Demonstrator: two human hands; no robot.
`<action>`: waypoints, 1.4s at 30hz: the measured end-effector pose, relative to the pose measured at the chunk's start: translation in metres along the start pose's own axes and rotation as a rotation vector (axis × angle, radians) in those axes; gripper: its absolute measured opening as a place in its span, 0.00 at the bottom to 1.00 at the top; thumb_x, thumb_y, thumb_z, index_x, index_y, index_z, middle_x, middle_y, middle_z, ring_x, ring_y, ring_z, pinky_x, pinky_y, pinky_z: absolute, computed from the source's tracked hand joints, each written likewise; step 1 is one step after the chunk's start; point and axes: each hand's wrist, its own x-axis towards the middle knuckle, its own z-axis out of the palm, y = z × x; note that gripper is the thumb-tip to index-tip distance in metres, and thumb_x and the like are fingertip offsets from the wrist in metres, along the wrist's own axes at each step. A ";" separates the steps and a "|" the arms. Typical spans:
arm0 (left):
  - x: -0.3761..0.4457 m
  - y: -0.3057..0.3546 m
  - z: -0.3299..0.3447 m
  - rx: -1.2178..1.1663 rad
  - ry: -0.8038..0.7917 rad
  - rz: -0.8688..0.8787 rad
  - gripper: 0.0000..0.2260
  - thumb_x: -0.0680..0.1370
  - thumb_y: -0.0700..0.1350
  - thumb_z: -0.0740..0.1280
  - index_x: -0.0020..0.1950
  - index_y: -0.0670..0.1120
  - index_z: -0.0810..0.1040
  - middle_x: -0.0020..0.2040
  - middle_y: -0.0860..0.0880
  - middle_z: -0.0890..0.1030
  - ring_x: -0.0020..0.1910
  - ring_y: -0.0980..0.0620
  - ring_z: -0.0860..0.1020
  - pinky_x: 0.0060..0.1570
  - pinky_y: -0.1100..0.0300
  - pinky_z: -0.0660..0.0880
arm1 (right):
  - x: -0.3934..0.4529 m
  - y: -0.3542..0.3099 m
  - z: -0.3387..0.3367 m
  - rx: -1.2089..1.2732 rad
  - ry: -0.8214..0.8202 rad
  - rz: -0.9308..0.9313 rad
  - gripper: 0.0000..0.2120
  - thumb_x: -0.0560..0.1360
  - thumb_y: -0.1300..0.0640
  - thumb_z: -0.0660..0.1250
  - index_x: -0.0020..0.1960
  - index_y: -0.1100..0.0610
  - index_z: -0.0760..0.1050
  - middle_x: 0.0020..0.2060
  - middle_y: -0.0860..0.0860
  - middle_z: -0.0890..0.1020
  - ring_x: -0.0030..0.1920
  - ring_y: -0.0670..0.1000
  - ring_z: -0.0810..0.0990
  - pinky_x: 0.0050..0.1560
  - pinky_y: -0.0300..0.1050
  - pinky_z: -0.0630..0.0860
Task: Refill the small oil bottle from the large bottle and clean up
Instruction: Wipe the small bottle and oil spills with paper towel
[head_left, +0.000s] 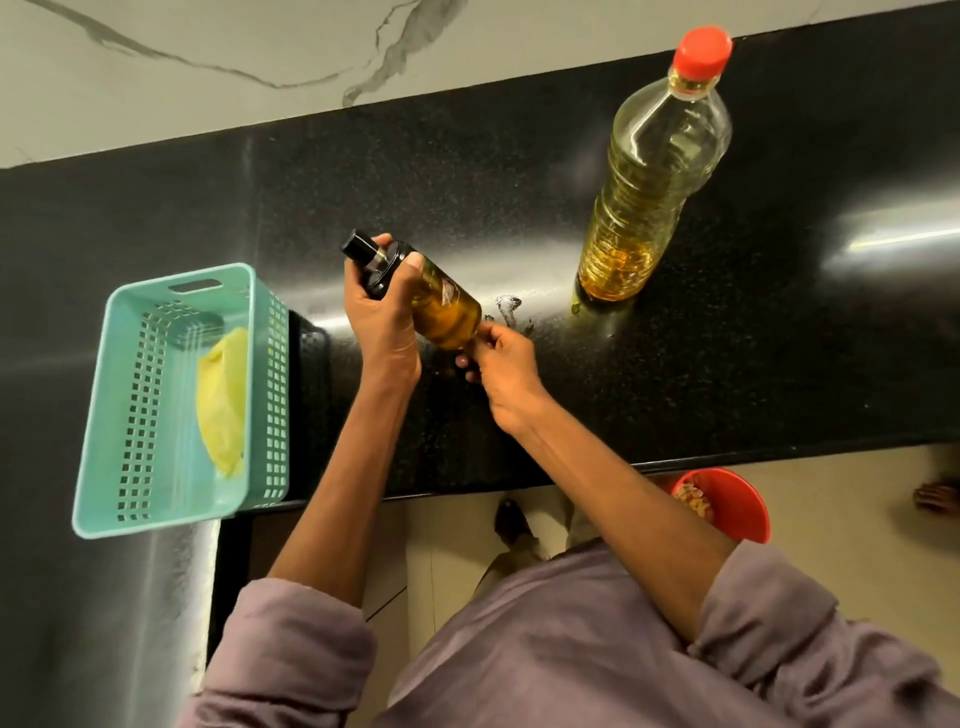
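Left hand (382, 317) wrapped around the black cap end of the small oil bottle (436, 301), holding it tilted at centre frame above the black counter (727, 364); right hand (501, 371) closed at the bottle's base, fingertips touching the glass; amber oil pooled toward the low end; small wet smear (508, 306) on the counter just beside the base; large bottle (649, 176) upright at upper right, red cap (701, 49) on, well apart from the hands; teal basket (156, 499) at left edge of frame with yellow cloth (223, 395) inside; red bucket (737, 504) on the floor, lower right.
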 end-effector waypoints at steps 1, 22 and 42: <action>0.001 0.002 -0.002 0.005 0.000 0.008 0.17 0.66 0.49 0.73 0.53 0.49 0.76 0.45 0.52 0.76 0.44 0.55 0.75 0.45 0.60 0.74 | -0.004 0.001 0.001 -0.002 -0.053 0.027 0.08 0.78 0.67 0.61 0.52 0.60 0.77 0.40 0.52 0.79 0.32 0.44 0.73 0.30 0.35 0.69; -0.014 0.012 -0.020 -0.101 -0.313 -0.097 0.18 0.68 0.44 0.70 0.56 0.46 0.73 0.48 0.48 0.80 0.49 0.51 0.79 0.52 0.54 0.76 | 0.002 -0.076 -0.012 -0.399 -0.318 -0.365 0.12 0.77 0.66 0.62 0.53 0.53 0.80 0.43 0.51 0.82 0.43 0.48 0.77 0.41 0.39 0.74; 0.003 0.001 -0.066 0.206 -0.019 0.106 0.15 0.69 0.45 0.72 0.54 0.53 0.75 0.47 0.52 0.77 0.45 0.55 0.77 0.48 0.58 0.75 | -0.021 -0.019 -0.098 -0.535 -0.140 -0.173 0.13 0.77 0.67 0.62 0.55 0.54 0.78 0.50 0.54 0.80 0.42 0.46 0.78 0.42 0.37 0.78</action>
